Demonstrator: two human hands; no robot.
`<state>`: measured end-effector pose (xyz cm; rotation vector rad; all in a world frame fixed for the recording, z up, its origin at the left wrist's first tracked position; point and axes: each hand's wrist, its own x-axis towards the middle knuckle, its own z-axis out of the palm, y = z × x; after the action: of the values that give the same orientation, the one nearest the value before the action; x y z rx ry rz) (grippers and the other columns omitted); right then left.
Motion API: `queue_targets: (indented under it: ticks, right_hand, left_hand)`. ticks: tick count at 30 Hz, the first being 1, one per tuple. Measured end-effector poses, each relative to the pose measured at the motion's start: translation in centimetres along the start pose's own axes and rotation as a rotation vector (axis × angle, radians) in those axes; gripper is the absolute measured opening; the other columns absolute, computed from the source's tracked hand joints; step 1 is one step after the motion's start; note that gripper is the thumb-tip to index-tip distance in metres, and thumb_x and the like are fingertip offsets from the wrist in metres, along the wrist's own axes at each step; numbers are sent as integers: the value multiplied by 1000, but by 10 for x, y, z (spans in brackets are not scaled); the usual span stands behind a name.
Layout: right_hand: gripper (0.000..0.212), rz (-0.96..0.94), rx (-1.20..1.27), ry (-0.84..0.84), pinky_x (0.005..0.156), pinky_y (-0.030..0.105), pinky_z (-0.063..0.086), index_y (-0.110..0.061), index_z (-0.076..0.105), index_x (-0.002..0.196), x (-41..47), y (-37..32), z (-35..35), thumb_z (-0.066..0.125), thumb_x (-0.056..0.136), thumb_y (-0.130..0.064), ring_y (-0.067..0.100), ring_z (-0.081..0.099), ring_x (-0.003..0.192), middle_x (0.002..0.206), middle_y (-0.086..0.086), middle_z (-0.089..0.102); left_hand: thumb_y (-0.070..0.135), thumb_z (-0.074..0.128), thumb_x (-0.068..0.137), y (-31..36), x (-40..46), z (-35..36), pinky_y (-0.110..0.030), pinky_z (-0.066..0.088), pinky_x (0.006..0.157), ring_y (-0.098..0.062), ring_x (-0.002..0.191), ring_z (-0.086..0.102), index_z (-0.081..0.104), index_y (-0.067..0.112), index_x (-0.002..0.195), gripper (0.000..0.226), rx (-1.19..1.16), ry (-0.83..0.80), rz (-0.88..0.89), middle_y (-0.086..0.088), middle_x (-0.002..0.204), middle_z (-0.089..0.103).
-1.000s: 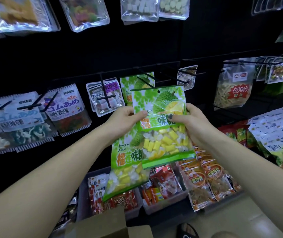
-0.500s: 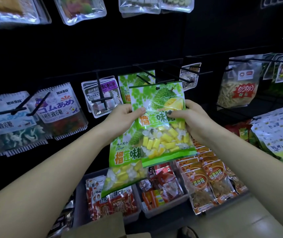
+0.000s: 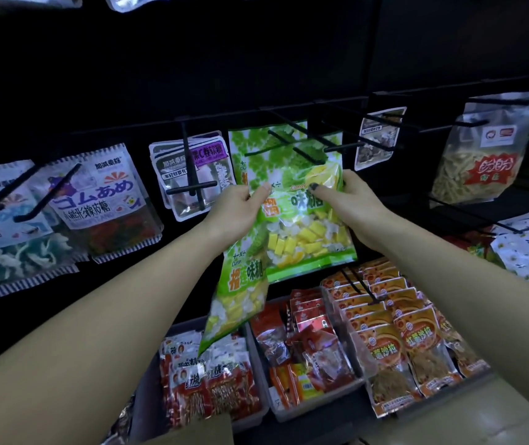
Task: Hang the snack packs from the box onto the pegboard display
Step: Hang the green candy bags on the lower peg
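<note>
front durian pack (image 3: 301,200) pushed further onto peg (image 3: 292,144); left hand (image 3: 235,208), right hand (image 3: 351,202) pinching its sides.

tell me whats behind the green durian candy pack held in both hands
A second durian pack hangs lower behind the front pack, gripped by the left hand. What lies behind their overlap is covered.

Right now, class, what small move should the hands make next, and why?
Probably slide the front durian candy pack further back along the hook. Both hands, left and right, grip its sides, and its top sits at the hook.
</note>
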<state>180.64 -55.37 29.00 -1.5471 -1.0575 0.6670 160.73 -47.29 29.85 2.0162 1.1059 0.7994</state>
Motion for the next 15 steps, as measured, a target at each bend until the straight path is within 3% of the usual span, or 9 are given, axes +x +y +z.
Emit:
queue_targets:
  ticks: [4, 9, 12, 15]
  right_hand:
    - [49, -19, -28, 43, 98, 44, 51, -17, 52, 132, 32, 2, 15, 69, 94, -43, 22, 60, 116, 126, 2, 61]
    - [31, -3, -15, 59, 72, 27, 42, -20, 48, 118, 69, 4, 30, 67, 99, -35, 11, 52, 90, 101, -7, 52]
    - [32, -7, -31, 60, 86, 33, 42, -20, 45, 120, 80, 3, 36, 65, 100, -34, 18, 50, 105, 111, -4, 50]
    - [53, 28, -70, 52, 88, 37, 46, -16, 43, 138, 84, 2, 42, 65, 98, -42, 22, 52, 108, 122, -1, 48]
  left_hand:
    - [55, 50, 105, -8, 19, -4, -33, 34, 62, -16, 48, 28, 34, 19, 68, 54, 78, -2, -21, 1, 59, 29]
    - [51, 55, 104, -22, 31, -9, -26, 31, 47, -19, 49, 33, 48, 14, 74, 48, 297, -109, -46, -4, 60, 36]
    - [38, 60, 105, -34, 35, -12, -29, 29, 50, -22, 58, 41, 57, 11, 83, 35, 311, -160, -59, -10, 68, 44]
    - [33, 63, 104, -39, 35, -14, -27, 32, 50, -15, 52, 41, 58, 10, 81, 33, 289, -168, -55, -2, 64, 46]
